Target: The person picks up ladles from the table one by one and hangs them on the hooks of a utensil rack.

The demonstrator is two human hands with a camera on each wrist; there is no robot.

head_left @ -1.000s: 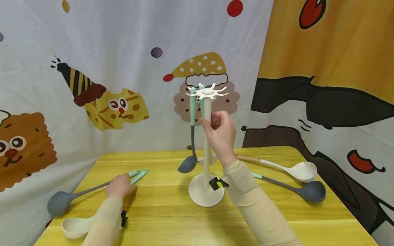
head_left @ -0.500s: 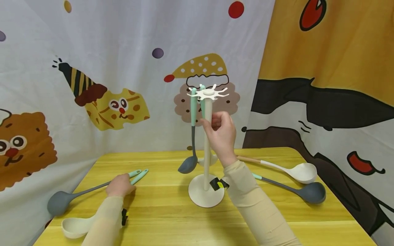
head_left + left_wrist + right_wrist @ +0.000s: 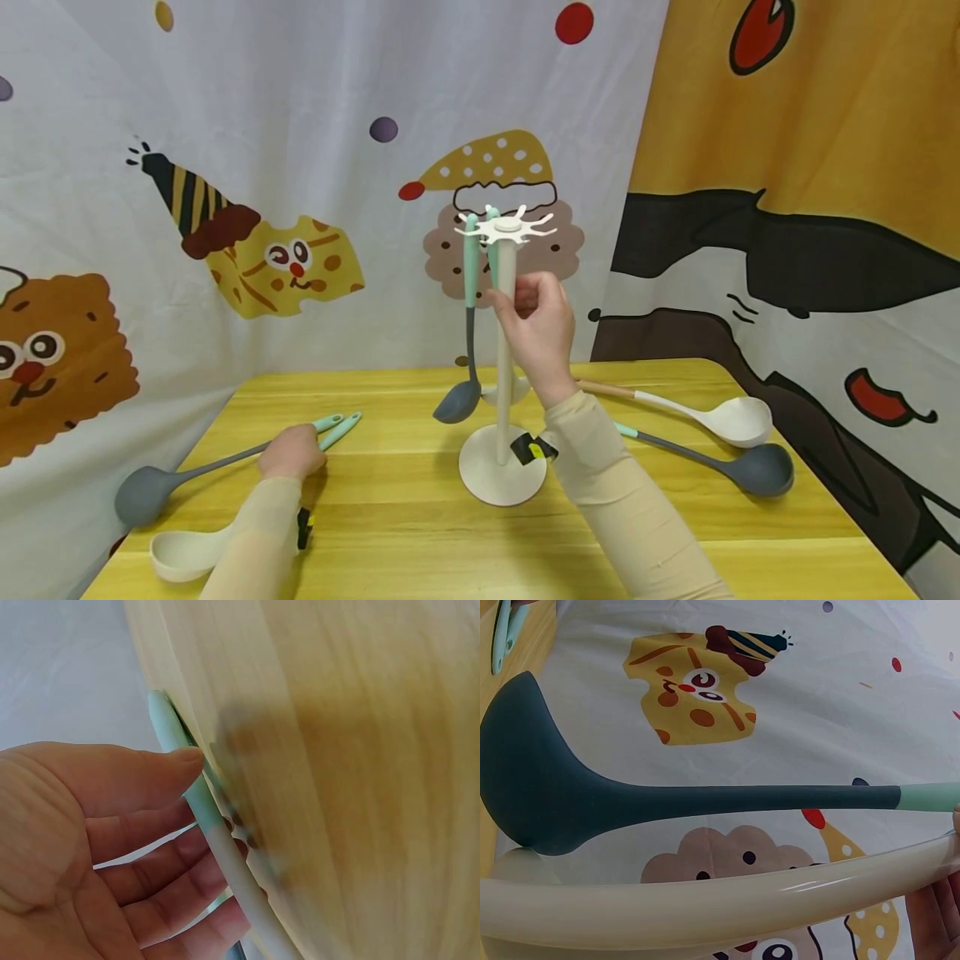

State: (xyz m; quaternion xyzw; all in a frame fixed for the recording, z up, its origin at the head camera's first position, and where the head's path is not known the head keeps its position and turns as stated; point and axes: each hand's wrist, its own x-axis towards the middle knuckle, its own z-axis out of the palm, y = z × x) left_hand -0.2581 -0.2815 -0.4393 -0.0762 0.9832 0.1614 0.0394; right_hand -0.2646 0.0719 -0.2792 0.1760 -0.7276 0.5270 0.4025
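Note:
My left hand (image 3: 291,454) pinches the mint handle (image 3: 196,801) of a cream ladle (image 3: 183,556) lying on the table; my forearm covers part of its shaft. Beside it lies a grey ladle (image 3: 142,496), its shaft passing under the same hand. My right hand (image 3: 540,329) grips the pole (image 3: 504,392) of a white utensil stand, thumb on the near side. From the stand's hooked top (image 3: 507,225) hangs a dark grey ladle (image 3: 547,765) with a mint handle. Behind the pole hangs a second mint-handled utensil (image 3: 492,250), mostly hidden, with a pale bowl low down.
On the right of the wooden table (image 3: 405,533) lie a white ladle (image 3: 738,419) with a wood-coloured handle and a dark grey ladle (image 3: 761,469) with a mint handle. The stand's round base (image 3: 480,479) rests mid-table. A cartoon-printed curtain (image 3: 315,100) hangs behind.

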